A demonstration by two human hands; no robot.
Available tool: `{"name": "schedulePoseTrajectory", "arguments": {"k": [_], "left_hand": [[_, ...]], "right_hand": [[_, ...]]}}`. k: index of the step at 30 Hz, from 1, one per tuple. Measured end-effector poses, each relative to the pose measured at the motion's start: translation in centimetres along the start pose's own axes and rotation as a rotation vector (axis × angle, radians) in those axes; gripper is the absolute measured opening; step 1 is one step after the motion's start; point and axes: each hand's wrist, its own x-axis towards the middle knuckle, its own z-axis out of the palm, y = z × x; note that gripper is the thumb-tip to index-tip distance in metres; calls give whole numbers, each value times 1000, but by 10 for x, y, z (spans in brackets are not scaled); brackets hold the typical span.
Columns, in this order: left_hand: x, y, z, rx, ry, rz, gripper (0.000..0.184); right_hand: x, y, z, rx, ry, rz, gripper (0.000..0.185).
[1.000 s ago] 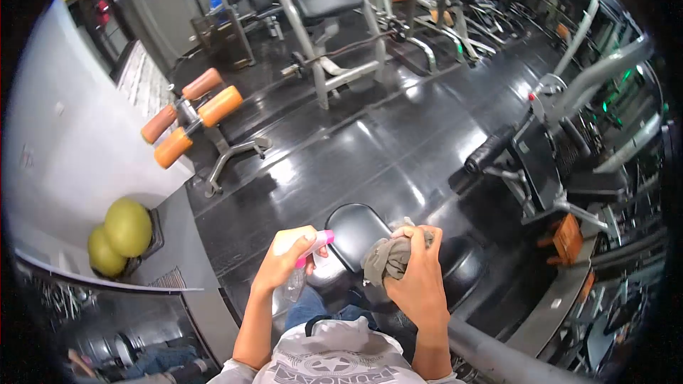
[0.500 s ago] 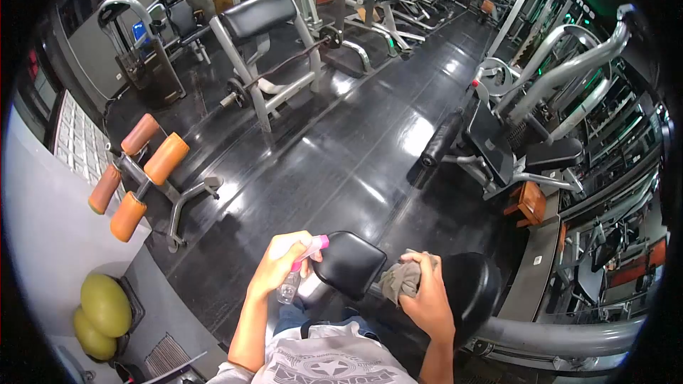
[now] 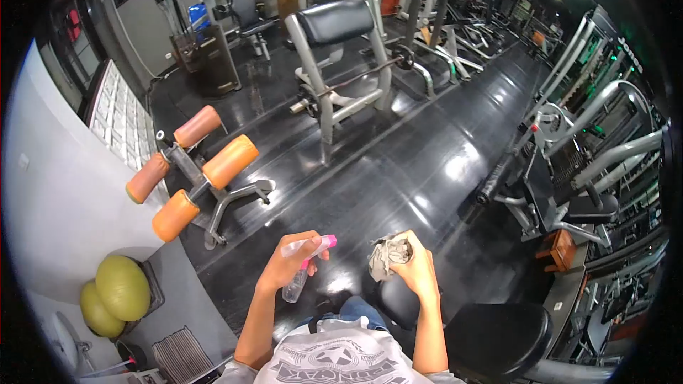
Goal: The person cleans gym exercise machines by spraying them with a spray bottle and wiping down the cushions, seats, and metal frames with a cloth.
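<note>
My left hand [image 3: 293, 259] is wrapped round a clear spray bottle [image 3: 294, 286] with a pink nozzle, held upright in front of my shirt. Level with it on the right, my right hand [image 3: 414, 264] grips a crumpled grey-green cloth [image 3: 388, 254]. Hand and bottle are apart from the cloth. Below the cloth is a small black padded seat [image 3: 400, 300], partly hidden by my right forearm. A larger black pad [image 3: 498, 338] lies to the right of that arm.
A machine with orange rollers [image 3: 230, 161] stands left, near two green balls [image 3: 122, 288]. Ahead is a padded bench [image 3: 334, 23] with a barbell. Another machine [image 3: 541, 178] and a wooden stool [image 3: 557, 250] are at the right. Black flooring [image 3: 398, 171] runs between them.
The camera view has swung left and back right. The small seat now appears lower and further right, beneath my right hand. Both hands keep hold of the bottle and the cloth.
</note>
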Motion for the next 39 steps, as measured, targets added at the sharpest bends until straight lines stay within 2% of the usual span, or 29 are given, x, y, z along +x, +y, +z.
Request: {"name": "schedulePoseTrajectory", "arguments": {"k": [2,3,8,10,11,13,14,16,17,22,24,28,29,32,36,38,39], "left_hand": [[6,5,-13,52,14,18,47],[11,7,-19,54,16,18,47],[43,17,-32,81,-4,29,49],[61,18,-36,68,-23,38,49],[70,18,-37,48,-30,44,50],[90,17,-38,24,-36,52,50],[102,17,-39,-3,-35,60,51],[128,14,-44,-18,-32,76,50],[143,14,-45,-36,-35,83,50],[220,13,-42,-17,2,65,49],[250,11,-39,-10,2,61,48],[304,14,-25,40,-8,47,48],[315,16,-22,48,-13,31,48],[354,19,-10,61,-80,10,49],[412,23,14,80,-151,-17,53],[444,22,29,86,-184,0,53],[459,24,37,102,-211,-10,51]], "right_hand": [[12,2,8,26,-40,-67,37],[15,-8,8,24,-50,0,40],[45,6,16,32,1,-36,48],[65,24,22,-21,83,-233,52],[76,32,25,-19,90,-231,52],[102,43,27,365,-13,-18,60],[114,45,27,366,-15,-25,60],[143,38,26,685,-40,138,57],[156,32,23,501,-3,37,51],[243,74,30,653,111,11,46],[266,68,24,830,206,101,40],[304,66,-5,896,100,189,44],[314,73,-7,912,116,150,45],[332,69,-26,998,65,219,41],[357,111,-46,1018,120,287,51],[366,133,-60,1033,130,298,46],[371,136,-68,1133,131,383,44]]}}
